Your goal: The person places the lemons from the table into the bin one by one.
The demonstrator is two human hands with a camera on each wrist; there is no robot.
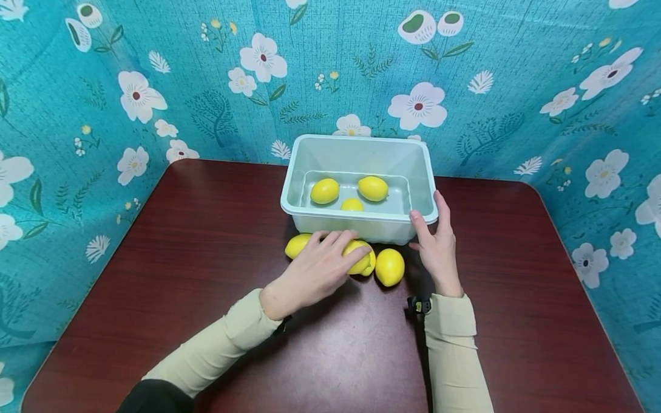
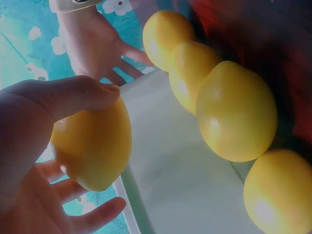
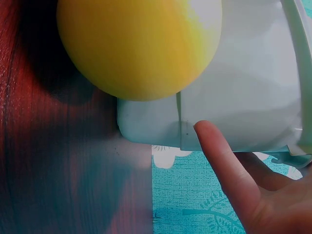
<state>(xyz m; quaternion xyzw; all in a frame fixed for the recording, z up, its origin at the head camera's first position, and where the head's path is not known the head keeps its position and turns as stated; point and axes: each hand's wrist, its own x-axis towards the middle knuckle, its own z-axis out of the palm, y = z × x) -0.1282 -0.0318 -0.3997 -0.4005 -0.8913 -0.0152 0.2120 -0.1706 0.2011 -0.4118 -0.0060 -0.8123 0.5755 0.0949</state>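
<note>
My left hand (image 1: 320,261) holds a yellow lemon (image 2: 95,146) between thumb and fingers, just in front of a pale blue-green plastic bin (image 1: 360,145). Several more lemons stand in a row along the bin's front wall; one lemon (image 1: 298,246) shows at the left end, another lemon (image 1: 390,267) at the right end, and the middle ones are partly hidden behind my left hand. Three lemons lie inside the bin, one of them a lemon (image 1: 373,188) toward the back right. My right hand (image 1: 438,247) rests at the bin's front right corner, fingers fairly straight, thumb by the rim.
The bin stands on a dark red-brown table (image 1: 221,215), near its back edge. Behind and at both sides hangs a turquoise floral cloth (image 1: 336,48). A dark strap device (image 1: 419,305) sits at my right wrist.
</note>
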